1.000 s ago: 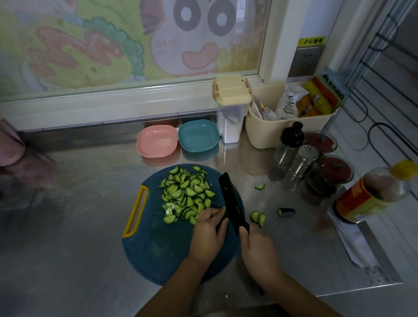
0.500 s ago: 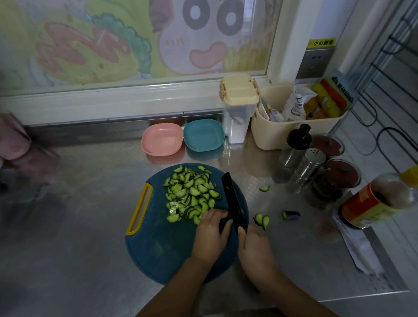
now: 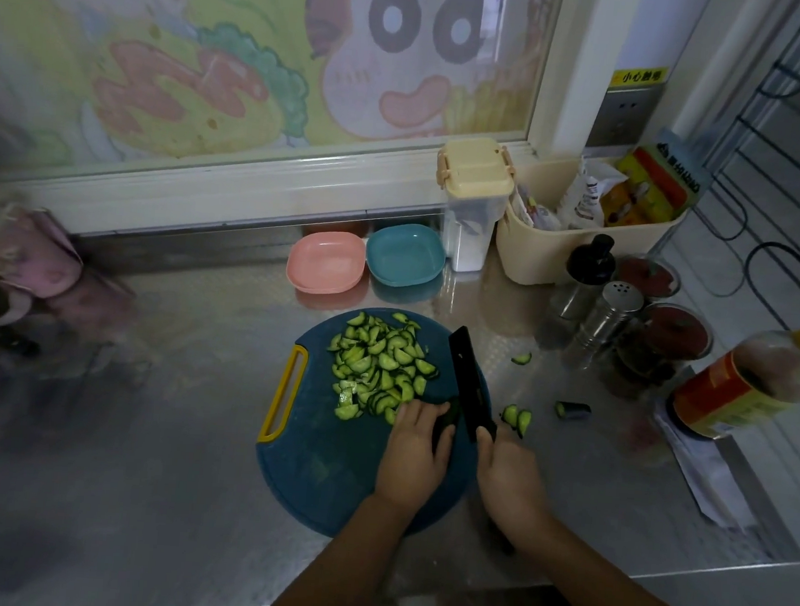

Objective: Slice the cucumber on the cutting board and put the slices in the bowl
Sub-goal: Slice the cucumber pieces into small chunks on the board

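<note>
A round blue cutting board point(image 3: 315, 467) with a yellow handle lies on the steel counter. A pile of several green cucumber slices point(image 3: 379, 363) covers its far half. My left hand point(image 3: 413, 455) holds a short dark cucumber piece point(image 3: 444, 422) on the board, right of the pile. My right hand point(image 3: 509, 476) grips the handle of a black knife point(image 3: 466, 378), whose blade stands against that piece and points away from me. A pink bowl point(image 3: 327, 262) and a teal bowl point(image 3: 406, 254) sit behind the board; nothing shows inside them.
Stray slices point(image 3: 518, 417) and a cucumber end point(image 3: 573, 409) lie on the counter right of the board. A lidded container point(image 3: 473, 204), beige basket point(image 3: 581, 258), shakers point(image 3: 610, 312), jars and an oil bottle point(image 3: 737, 388) crowd the right. The counter edge runs close in front.
Both hands and the knife stay in about the same spot on the board. The view has shifted slightly.
</note>
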